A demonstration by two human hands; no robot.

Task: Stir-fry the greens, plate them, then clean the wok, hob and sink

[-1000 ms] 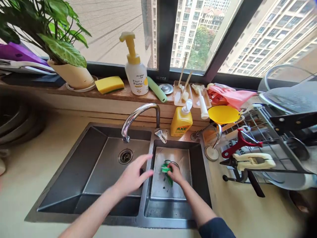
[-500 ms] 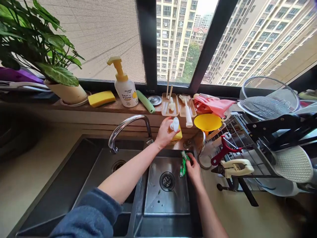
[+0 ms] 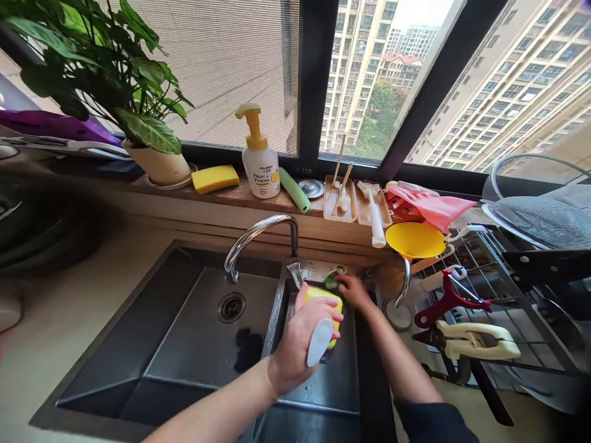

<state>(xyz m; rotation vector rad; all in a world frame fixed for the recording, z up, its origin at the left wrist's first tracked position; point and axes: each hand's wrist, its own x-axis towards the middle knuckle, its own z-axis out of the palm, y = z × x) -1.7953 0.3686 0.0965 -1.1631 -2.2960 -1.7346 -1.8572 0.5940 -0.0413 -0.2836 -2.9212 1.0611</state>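
Observation:
My left hand is closed around a yellow thing with a white rounded end, held over the right sink basin. Its yellow part shows past my fingers, but its kind is unclear. At the back rim of that basin is my right hand, its fingers closed on a small green scrubber with whitish patches. My fingers and the dim corner partly hide the scrubber. The chrome faucet arches over the left basin, to the left of both hands.
The sill holds a potted plant, yellow sponge, pump bottle, green-handled tool, white brush and pink gloves. At right, a yellow funnel, red peeler and cream-handled shears crowd the wire rack.
My left hand has brought the yellow thing from the back ledge toward me, over the right basin. My right hand has moved the green scrubber up to the back rim. The view has shifted left.

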